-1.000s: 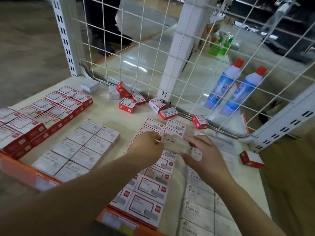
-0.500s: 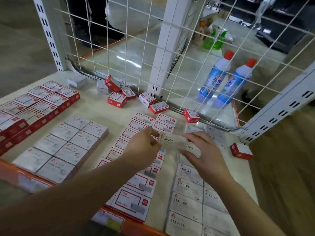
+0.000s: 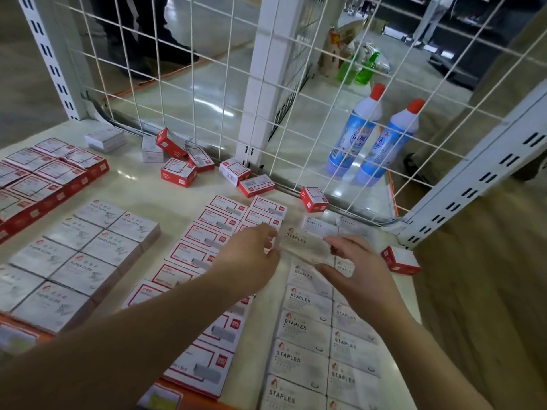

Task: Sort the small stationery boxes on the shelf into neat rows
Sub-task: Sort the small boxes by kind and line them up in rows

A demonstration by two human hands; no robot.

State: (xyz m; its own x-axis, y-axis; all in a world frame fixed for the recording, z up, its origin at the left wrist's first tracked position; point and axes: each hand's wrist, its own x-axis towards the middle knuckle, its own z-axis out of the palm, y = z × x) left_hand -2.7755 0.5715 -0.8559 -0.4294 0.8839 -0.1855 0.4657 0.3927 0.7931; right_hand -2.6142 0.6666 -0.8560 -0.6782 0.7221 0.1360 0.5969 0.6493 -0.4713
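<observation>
Held box: one white box marked STAPLES (image 3: 305, 243), between both hands, above the far end of the white staples rows at the right of the shelf.
Direction: its long axis runs left to right across the view, tilted a little down to the right; the printed face looks up, the word reading from left to right.
Left hand (image 3: 251, 255): fingers curled at the box's left end, pinching it.
Right hand (image 3: 352, 270): fingers spread at the box's right end; blur hides whether they grip it or only touch it.
White staples rows (image 3: 307, 329): two columns side by side running toward the viewer, about six boxes showing in the left column, long axes left to right; two more white staples boxes (image 3: 321, 226) lie at the far end.
Red-bordered boxes (image 3: 201, 253): two columns left of the staples rows, partly under the left arm; exact count hidden.
Paper clip boxes (image 3: 88, 253): eight white boxes, two columns of four.
Red boxes at far left (image 3: 44, 179): a block in rows, cut off by the edge.
Loose boxes by the wire grid (image 3: 177, 173): about six red and two or three white, scattered at mixed angles; one more red box (image 3: 399, 260) just right of the right hand.
Shelf (image 3: 165, 199): cream surface, orange front edge.
Beyond the grid: two blue bottles with red caps (image 3: 373, 137), standing upright.
</observation>
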